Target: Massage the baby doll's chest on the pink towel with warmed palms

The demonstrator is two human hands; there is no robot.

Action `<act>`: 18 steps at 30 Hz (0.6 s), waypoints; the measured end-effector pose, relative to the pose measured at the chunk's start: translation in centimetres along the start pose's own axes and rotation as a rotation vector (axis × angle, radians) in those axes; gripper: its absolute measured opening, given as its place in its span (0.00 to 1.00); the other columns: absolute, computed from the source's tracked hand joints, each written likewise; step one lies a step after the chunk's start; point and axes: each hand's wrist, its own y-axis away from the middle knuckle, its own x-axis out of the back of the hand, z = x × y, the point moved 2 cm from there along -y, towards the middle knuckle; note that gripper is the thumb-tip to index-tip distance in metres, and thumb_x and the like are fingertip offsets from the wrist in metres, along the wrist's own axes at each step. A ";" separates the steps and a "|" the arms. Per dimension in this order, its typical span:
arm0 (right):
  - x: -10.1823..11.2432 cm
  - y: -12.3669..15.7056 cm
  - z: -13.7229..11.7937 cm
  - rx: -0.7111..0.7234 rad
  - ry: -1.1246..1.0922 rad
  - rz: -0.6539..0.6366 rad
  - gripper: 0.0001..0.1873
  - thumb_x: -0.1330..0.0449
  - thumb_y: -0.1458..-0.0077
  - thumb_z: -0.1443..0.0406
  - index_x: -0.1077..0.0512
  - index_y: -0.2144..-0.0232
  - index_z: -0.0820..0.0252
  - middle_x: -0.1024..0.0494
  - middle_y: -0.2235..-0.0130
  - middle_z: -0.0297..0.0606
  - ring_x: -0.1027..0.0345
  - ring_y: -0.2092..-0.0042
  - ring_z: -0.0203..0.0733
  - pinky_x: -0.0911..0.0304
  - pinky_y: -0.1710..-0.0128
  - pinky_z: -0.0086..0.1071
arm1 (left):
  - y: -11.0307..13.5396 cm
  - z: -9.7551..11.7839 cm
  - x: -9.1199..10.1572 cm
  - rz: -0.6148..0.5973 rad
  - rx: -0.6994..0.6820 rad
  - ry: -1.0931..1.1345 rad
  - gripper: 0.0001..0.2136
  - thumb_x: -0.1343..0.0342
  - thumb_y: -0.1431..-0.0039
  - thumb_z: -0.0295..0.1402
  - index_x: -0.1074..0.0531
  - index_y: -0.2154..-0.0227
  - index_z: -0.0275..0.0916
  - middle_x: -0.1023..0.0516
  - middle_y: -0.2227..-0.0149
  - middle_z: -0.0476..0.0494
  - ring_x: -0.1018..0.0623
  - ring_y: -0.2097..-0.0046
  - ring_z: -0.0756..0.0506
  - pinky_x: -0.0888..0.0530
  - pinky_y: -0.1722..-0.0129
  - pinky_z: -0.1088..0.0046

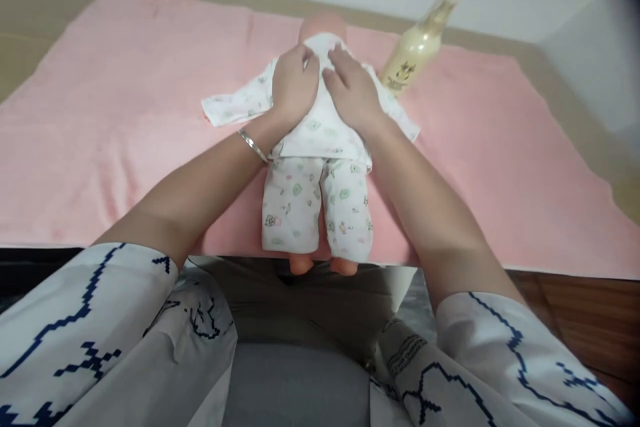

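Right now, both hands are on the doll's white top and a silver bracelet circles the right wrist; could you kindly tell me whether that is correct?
Not quite: the head view shows the silver bracelet on the wrist of the left hand, not the right hand. Both are indeed on the white top of the doll.

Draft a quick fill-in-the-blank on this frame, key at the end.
1. The cloth under the doll is colored ____.
2. A bracelet circles the person's ____ wrist.
3. Of the two hands, the bottle is nearer the ____ one.
4. Of the doll's shirt and trousers, both hands are at the ____.

Missing words: pink; left; right; shirt.
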 end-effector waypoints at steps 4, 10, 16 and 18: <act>0.5 -0.1 -0.7 -0.012 0.005 -0.020 0.23 0.51 0.31 0.65 0.39 0.38 0.71 0.39 0.34 0.43 0.49 0.32 0.39 0.57 0.33 0.34 | -0.6 0.2 0.1 -0.007 0.002 0.047 0.10 0.51 0.39 0.22 0.35 0.71 0.45 0.23 0.62 0.52 0.27 0.56 0.50 0.30 0.50 0.71; 0.9 -0.2 -1.2 0.028 -0.004 -0.020 0.24 0.55 0.32 0.65 0.40 0.38 0.71 0.37 0.35 0.38 0.48 0.34 0.36 0.57 0.34 0.30 | -0.8 0.5 0.6 -0.096 0.059 0.060 0.14 0.52 0.40 0.19 0.42 0.73 0.47 0.27 0.60 0.51 0.32 0.57 0.52 0.33 0.48 0.74; 1.4 0.0 -1.9 0.017 0.048 -0.012 0.19 0.54 0.32 0.65 0.34 0.46 0.72 0.28 0.44 0.37 0.39 0.41 0.38 0.48 0.39 0.29 | -0.4 0.6 0.7 -0.108 0.045 0.098 0.12 0.54 0.38 0.18 0.40 0.69 0.44 0.29 0.56 0.50 0.32 0.52 0.53 0.35 0.45 0.75; 1.4 0.1 -2.0 0.003 0.056 -0.014 0.19 0.54 0.31 0.65 0.35 0.45 0.73 0.29 0.42 0.38 0.40 0.39 0.38 0.50 0.38 0.29 | -0.5 0.6 0.6 -0.118 0.075 0.086 0.14 0.55 0.38 0.17 0.42 0.70 0.46 0.30 0.55 0.50 0.34 0.52 0.53 0.37 0.44 0.75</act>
